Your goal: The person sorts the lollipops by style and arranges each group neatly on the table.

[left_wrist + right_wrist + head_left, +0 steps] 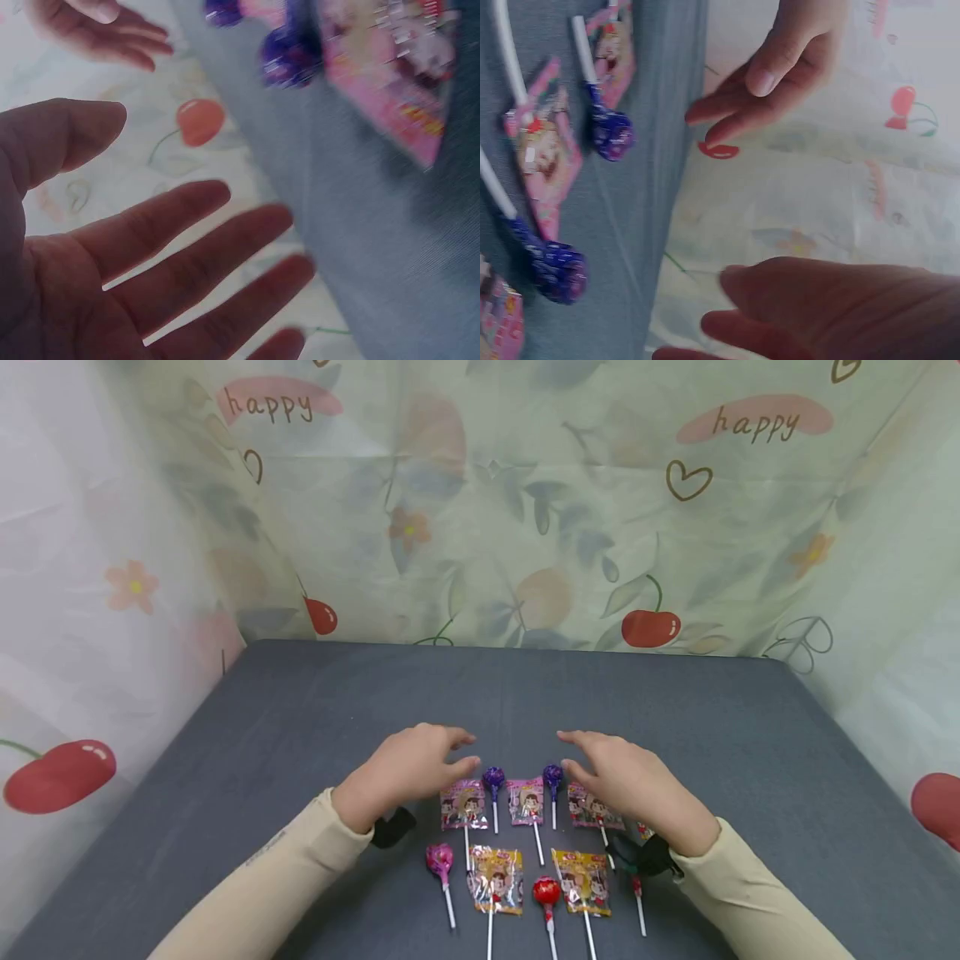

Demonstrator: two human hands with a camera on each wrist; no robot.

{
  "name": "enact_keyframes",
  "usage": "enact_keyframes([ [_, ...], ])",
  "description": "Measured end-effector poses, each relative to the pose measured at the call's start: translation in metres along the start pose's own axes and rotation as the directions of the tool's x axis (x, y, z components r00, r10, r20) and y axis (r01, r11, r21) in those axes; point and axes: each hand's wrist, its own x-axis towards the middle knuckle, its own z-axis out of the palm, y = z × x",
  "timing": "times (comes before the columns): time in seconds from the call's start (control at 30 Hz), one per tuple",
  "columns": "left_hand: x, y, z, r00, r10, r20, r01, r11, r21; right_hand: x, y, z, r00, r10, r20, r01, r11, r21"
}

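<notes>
Both hands hover over the back row of lollipops, holding nothing. My left hand (420,764), fingers spread and relaxed, is above a pink square-wrapped lollipop (463,805) in the head view. My right hand (630,777) hangs over another pink square-wrapped one (588,806), partly covering it. Between the hands lie two purple round lollipops (493,778) (552,777) with a pink square one (526,802) between them. The left wrist view shows my left palm (150,270) with fingers apart; in the right wrist view my right hand (817,307) has its fingers extended.
Nearer the front are a pink round lollipop (439,860), two yellow square-wrapped ones (496,880) (582,882) and a red round one (547,891). Another lollipop (639,902) is partly hidden under my right wrist. A patterned curtain (495,527) stands behind the dark tabletop (337,693).
</notes>
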Motion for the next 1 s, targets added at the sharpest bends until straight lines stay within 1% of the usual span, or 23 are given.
enact_keyframes([
  [0.07,-0.002,-0.001,-0.008,1.0,-0.008,0.004,0.009,0.998,-0.064,0.0,0.001,-0.006,1.0,0.006,-0.02,-0.005,0.998,0.057],
  [0.17,-0.005,-0.004,-0.02,1.0,0.015,-0.027,-0.019,0.988,-0.153,0.0,0.003,-0.015,0.996,-0.018,-0.088,0.031,0.987,0.156],
  [0.23,-0.007,-0.008,-0.027,0.998,0.037,-0.046,-0.046,0.974,-0.223,0.001,0.004,-0.02,0.989,-0.041,-0.142,0.072,0.973,0.22],
  [0.33,-0.009,-0.014,-0.033,0.996,0.042,-0.075,-0.063,0.948,-0.312,0.004,0.007,-0.025,0.971,-0.063,-0.231,0.133,0.944,0.303],
  [0.43,-0.009,-0.019,-0.035,0.996,0.034,-0.083,-0.065,0.913,-0.402,0.01,0.009,-0.025,0.958,-0.06,-0.28,0.174,0.898,0.404],
  [0.47,-0.008,-0.02,-0.034,0.996,0.032,-0.083,-0.064,0.902,-0.427,0.013,0.01,-0.024,0.955,-0.064,-0.288,0.192,0.877,0.441],
  [0.53,-0.007,-0.024,-0.031,0.997,0.028,-0.071,-0.059,0.875,-0.481,0.021,0.012,-0.02,0.955,-0.079,-0.286,0.224,0.823,0.522],
  [0.63,-0.003,-0.03,-0.023,0.999,0.035,-0.041,-0.052,0.838,-0.543,0.034,0.017,-0.011,0.963,-0.116,-0.244,0.249,0.731,0.635],
  [0.7,-0.001,-0.033,-0.016,0.999,0.031,-0.016,-0.035,0.814,-0.58,0.043,0.02,-0.004,0.969,-0.143,-0.2,0.243,0.682,0.69],
  [0.77,0.003,-0.036,-0.009,1.0,0.026,0.012,-0.014,0.801,-0.599,0.05,0.024,0.003,0.975,-0.169,-0.146,0.222,0.663,0.715],
  [0.8,0.005,-0.038,-0.006,0.999,0.018,0.027,0.002,0.796,-0.605,0.053,0.026,0.006,0.977,-0.181,-0.112,0.205,0.659,0.724],
  [0.83,0.007,-0.039,-0.003,0.999,0.007,0.042,0.02,0.795,-0.606,0.056,0.027,0.009,0.978,-0.193,-0.077,0.189,0.665,0.723],
  [0.87,0.009,-0.04,0.0,0.998,-0.004,0.057,0.037,0.796,-0.604,0.059,0.029,0.013,0.976,-0.212,-0.042,0.178,0.679,0.713],
  [0.93,0.012,-0.043,0.005,0.996,-0.016,0.083,0.062,0.81,-0.583,0.063,0.03,0.018,0.967,-0.252,0.041,0.155,0.705,0.692],
  [1.0,0.014,-0.045,0.01,0.994,-0.026,0.105,0.08,0.829,-0.554,0.067,0.03,0.022,0.947,-0.294,0.132,0.132,0.726,0.675],
])
